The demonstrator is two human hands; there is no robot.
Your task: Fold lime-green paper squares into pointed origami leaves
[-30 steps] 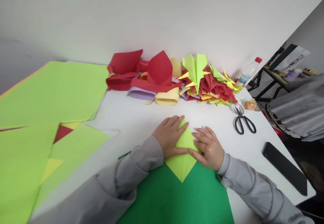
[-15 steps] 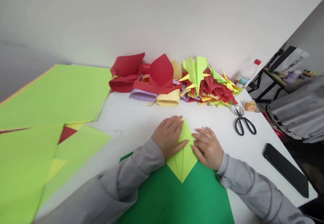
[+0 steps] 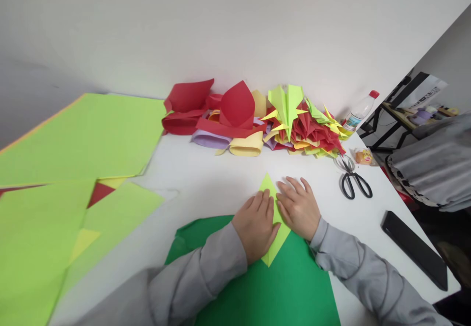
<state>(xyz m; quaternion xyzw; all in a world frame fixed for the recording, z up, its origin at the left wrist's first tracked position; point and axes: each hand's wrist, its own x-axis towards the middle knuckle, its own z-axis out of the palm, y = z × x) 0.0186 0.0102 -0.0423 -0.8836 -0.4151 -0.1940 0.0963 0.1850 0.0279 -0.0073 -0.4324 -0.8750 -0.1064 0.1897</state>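
A folded lime-green paper (image 3: 279, 241) lies in a narrow diamond shape, one tip pointing away from me, partly over a dark green sheet (image 3: 265, 296). My left hand (image 3: 255, 225) rests flat across its left side and middle, fingers stretched out and thumb apart. At its right edge, my right hand (image 3: 299, 207) touches the paper with the fingers spread. Both palms face down, and much of the diamond's left side is hidden under my left hand.
Large lime-green sheets (image 3: 121, 134) cover the table's left. Along the wall are rolled red paper (image 3: 237, 105) and a pile of folded paper pieces (image 3: 309, 124). A bottle (image 3: 360, 112), scissors (image 3: 351, 178), a wrapped snack (image 3: 363, 157) and a black case (image 3: 414, 250) lie to the right.
My left hand has slid down and right along the folded paper, uncovering its upper tip. My right hand has shifted slightly up and left onto the paper's edge.
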